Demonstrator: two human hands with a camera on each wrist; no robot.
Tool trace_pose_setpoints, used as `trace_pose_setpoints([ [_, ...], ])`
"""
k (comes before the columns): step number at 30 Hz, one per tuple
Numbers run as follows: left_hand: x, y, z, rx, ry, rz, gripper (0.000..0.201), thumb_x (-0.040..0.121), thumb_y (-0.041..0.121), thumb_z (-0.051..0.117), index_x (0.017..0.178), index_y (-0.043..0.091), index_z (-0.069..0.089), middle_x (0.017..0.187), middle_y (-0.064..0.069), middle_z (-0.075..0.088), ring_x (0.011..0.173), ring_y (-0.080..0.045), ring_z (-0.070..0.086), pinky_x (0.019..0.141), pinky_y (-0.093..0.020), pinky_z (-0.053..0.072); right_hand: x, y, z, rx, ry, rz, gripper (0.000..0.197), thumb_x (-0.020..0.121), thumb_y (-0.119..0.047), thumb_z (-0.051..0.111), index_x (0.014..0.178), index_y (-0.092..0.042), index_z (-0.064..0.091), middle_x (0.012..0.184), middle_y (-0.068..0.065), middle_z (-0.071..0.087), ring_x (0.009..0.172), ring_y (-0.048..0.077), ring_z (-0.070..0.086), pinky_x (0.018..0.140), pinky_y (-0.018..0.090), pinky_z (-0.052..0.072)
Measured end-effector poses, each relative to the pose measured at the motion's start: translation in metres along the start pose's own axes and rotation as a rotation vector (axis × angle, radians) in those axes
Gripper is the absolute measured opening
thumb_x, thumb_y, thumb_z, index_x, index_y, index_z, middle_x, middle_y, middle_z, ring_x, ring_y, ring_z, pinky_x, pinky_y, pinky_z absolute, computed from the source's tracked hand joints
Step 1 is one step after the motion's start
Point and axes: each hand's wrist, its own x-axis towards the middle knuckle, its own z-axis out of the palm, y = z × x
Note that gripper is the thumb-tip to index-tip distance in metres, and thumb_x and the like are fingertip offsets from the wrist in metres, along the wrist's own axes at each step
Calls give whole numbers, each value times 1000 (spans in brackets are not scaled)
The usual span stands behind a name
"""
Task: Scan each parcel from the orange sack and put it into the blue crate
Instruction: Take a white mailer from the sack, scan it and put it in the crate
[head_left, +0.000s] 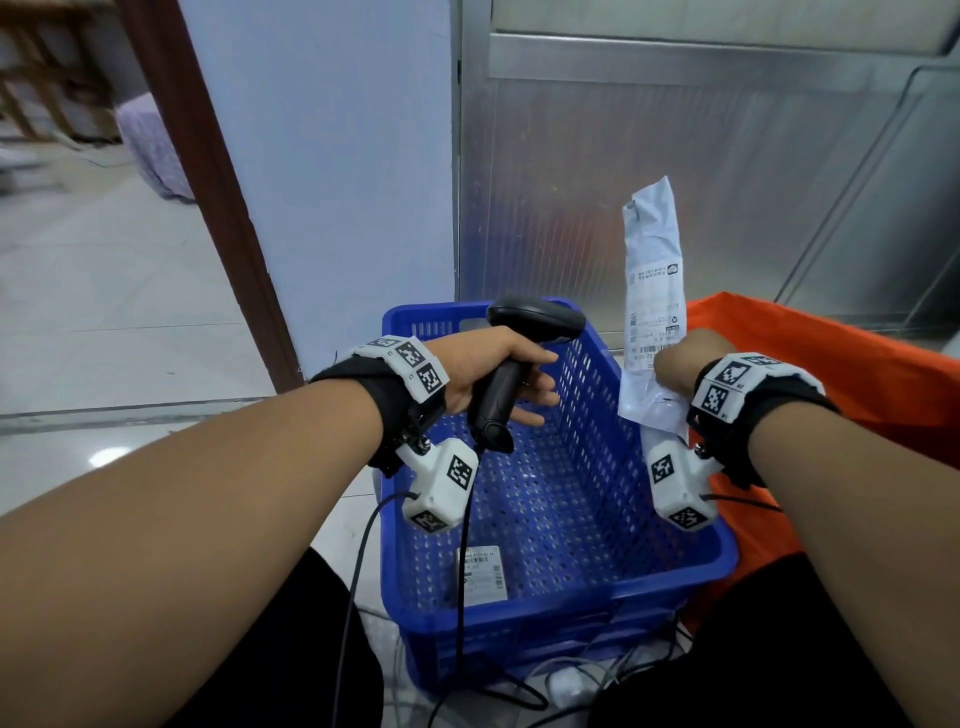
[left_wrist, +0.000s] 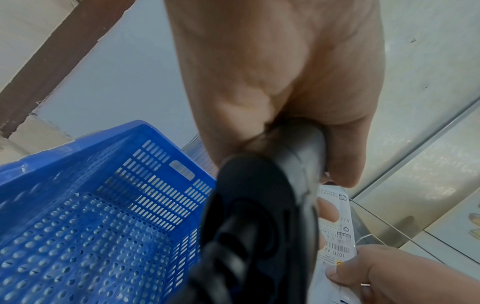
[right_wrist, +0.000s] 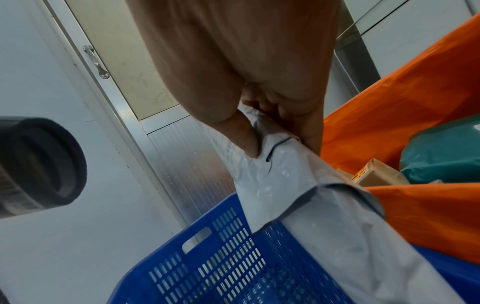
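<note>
Grey parcel (head_left: 652, 291) hides right hand (head_left: 680, 364) fingers.

Blue crate (head_left: 670, 564) gapes open above; only 1 flat label (head_left: 482, 576) lies on its floor.

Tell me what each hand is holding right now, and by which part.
The left hand grips the black barcode scanner by its handle. The right hand pinches the grey mailer parcel near its lower end, below the label.

one scanner (head_left: 524, 332), one crate (head_left: 571, 519), one sack (head_left: 857, 364), three parcels (head_left: 652, 291).
</note>
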Motion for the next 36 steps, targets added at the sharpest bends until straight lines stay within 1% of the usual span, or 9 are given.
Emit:
trace_pose_setpoints([
  [6,2,-1,0,15,11,-13,11,99,16,62,94,5,63,81,-9,69,94,-25,71,96,-51,58,3,-4,7,-56,-31,-67,6,87,-13,62,92,-9,61,93,10,67,79,29,64,75,38,58],
  [9,3,-3,1,44,65,-5,11,98,17,64,93,7,63,82,-7,69,90,-23,72,95,-48,58,-3,-10,15,-121,-161,-151,9,87,-7,66,95,-9,62,95,9,65,83,27,62,72,32,52],
  [13,5,-5,1,107,161,39,11,97,15,67,105,7,65,87,-8,72,90,-24,72,85,-46,61,-14,-20,27,-216,-248,-310,15,83,-7,70,98,-7,65,93,10,67,77,23,61,62,27,47],
  [17,5,-8,-2,155,215,36,15,96,14,69,108,7,66,95,-11,74,95,-25,74,91,-50,60,-27,-28,42,-486,-352,-410,28,85,-14,70,111,-9,65,107,7,66,92,24,62,73,31,48],
  [20,4,-9,-2,214,220,29,12,95,14,69,104,7,67,98,-12,73,94,-24,74,93,-49,59,-33,-33,51,-558,-406,-476,34,85,-16,70,120,-13,67,116,6,67,102,24,62,78,29,46],
  [23,4,-10,-2,241,209,29,11,94,14,70,103,7,68,97,-12,73,93,-24,73,91,-48,60,-35,-38,51,-490,-409,-539,42,86,-19,71,128,-20,64,121,2,65,108,22,61,85,29,46],
  [27,4,-9,-1,250,194,37,16,94,13,70,107,6,68,93,-11,72,91,-25,73,91,-49,59,-25,-39,46,-446,-332,-568,47,89,-22,68,135,-29,58,108,-6,61,100,17,61,78,26,44],
  [31,5,-9,2,243,201,22,6,93,11,70,97,9,65,89,-11,71,91,-26,72,97,-53,55,-17,-35,41,-478,-285,-530,41,96,-26,63,136,-30,56,127,3,62,106,20,59,81,27,43],
  [36,8,-11,5,268,201,21,22,93,12,71,113,4,66,92,-11,72,91,-25,72,98,-55,55,-19,-33,39,-473,-301,-509,43,96,-29,63,138,-27,56,138,3,57,123,22,56,93,29,42],
])
